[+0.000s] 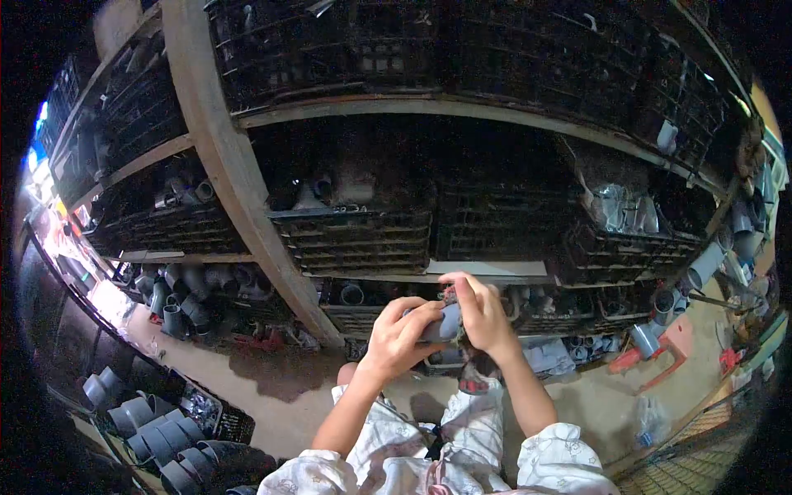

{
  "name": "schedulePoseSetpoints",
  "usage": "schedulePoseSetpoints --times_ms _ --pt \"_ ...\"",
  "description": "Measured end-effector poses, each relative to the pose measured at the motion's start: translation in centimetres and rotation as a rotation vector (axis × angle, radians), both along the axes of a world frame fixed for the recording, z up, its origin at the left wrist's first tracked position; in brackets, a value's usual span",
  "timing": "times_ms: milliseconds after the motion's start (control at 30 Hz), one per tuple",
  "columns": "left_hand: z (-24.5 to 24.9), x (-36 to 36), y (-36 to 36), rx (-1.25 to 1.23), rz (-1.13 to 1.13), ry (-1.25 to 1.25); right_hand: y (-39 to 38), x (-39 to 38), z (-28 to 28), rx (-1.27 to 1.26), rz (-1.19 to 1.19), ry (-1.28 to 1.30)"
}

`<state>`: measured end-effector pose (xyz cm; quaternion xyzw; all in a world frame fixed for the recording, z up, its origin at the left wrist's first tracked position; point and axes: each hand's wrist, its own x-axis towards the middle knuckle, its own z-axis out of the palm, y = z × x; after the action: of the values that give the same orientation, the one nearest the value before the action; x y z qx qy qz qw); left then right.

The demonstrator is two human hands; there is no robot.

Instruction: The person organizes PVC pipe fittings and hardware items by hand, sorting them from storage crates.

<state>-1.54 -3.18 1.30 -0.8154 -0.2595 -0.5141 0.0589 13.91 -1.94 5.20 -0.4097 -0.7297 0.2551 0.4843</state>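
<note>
Our L hand gripping grey pipe fitting, held above our pale trousers. Our R hand closed on dark rag, right up vs fitting's R side. More grey fittings heaped low on L. Beyond: wooden shelf frame w/ dark crates.

Between left hand and right hand sits a pipe fitting, and straight ahead stands a shelf with crates on it! Down left, stacked fittings lie beside a basket; over right, a stool and a plastic bag rest on the floor.
</note>
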Motion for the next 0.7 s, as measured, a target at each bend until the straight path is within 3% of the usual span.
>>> schedulePoseSetpoints --times_ms 33,167,300,400,467,533,567,667,700 --pt "0.2 0.2 -0.2 -0.031 -0.004 -0.105 -1.1 -0.2 0.8 -0.063 -0.032 -0.013" --pt "-1.1 0.3 0.0 -0.369 -0.105 -0.309 -0.7 -0.8 -1.4 0.362 -0.116 -0.036" --pt "-1.6 0.8 -0.3 -1.027 -0.433 -0.686 -0.6 -0.4 -1.5 0.453 -0.044 -0.139" --pt "-2.8 0.6 0.6 -1.374 -0.641 -0.829 -0.2 -0.1 -1.9 0.553 0.039 -0.189" --pt "-2.8 0.7 0.4 -1.466 -0.77 -0.848 0.5 0.2 -2.4 0.666 0.099 -0.19" --pt "-2.8 1.8 -0.4 -1.808 -0.733 -1.191 1.2 0.7 -2.9 0.762 0.167 -0.195" --pt "-2.3 1.8 -0.6 -1.873 -0.841 -1.233 1.5 1.0 -3.2 0.787 0.196 -0.184" --pt "-2.1 2.0 -0.9 -1.828 -0.761 -1.169 1.8 0.9 -3.6 0.726 0.211 -0.108" --pt "-3.3 2.2 -0.4 -1.646 -0.682 -1.108 1.9 0.7 -4.1 0.643 0.193 -0.072"
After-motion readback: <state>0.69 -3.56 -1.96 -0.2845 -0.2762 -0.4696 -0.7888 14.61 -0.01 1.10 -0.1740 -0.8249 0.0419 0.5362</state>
